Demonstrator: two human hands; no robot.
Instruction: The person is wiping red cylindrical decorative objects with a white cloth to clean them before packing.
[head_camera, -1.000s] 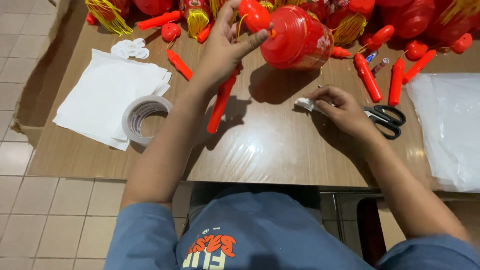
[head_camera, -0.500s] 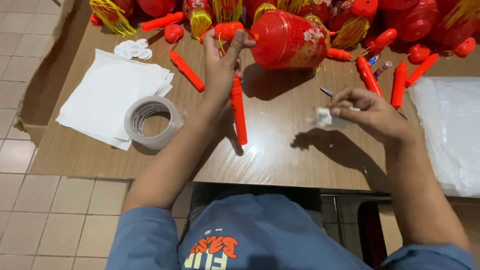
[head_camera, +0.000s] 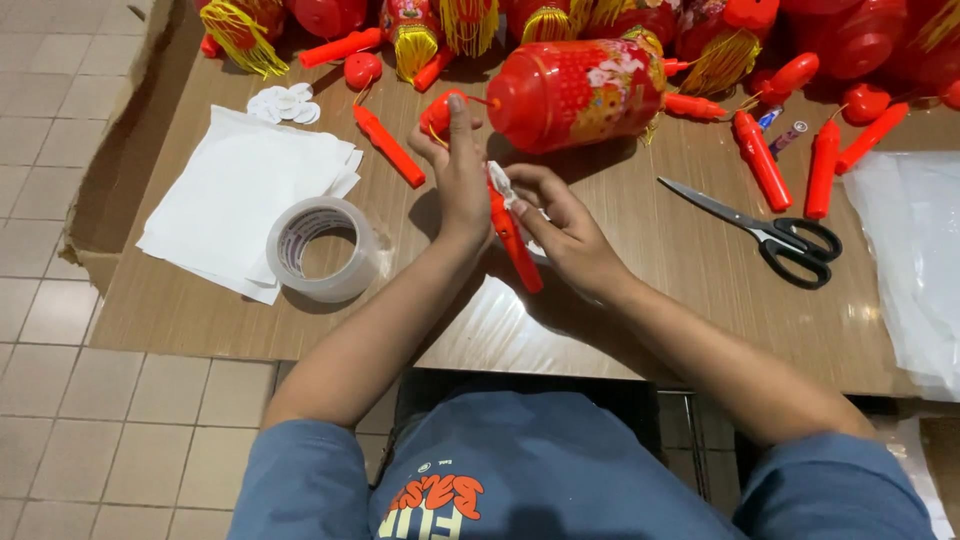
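My left hand (head_camera: 458, 170) grips a red plastic stick (head_camera: 515, 245) whose upper end joins a red lantern (head_camera: 580, 92) lying on its side on the wooden table (head_camera: 660, 270). A red knob on the lantern's end sits at my left fingertips. My right hand (head_camera: 560, 225) is beside the stick, pinching a small white piece (head_camera: 499, 180) against it. Both hands meet just in front of the lantern.
A roll of clear tape (head_camera: 322, 250) rests on a stack of white sheets (head_camera: 240, 205) at the left. Black scissors (head_camera: 770, 235) lie to the right, near clear plastic sheets (head_camera: 915, 260). More red sticks (head_camera: 762, 160), lanterns and yellow tassels (head_camera: 240, 35) crowd the table's far edge.
The lantern has come down onto its side on the table. My right hand has carried the small white piece leftward to the red stick, where both hands now meet.
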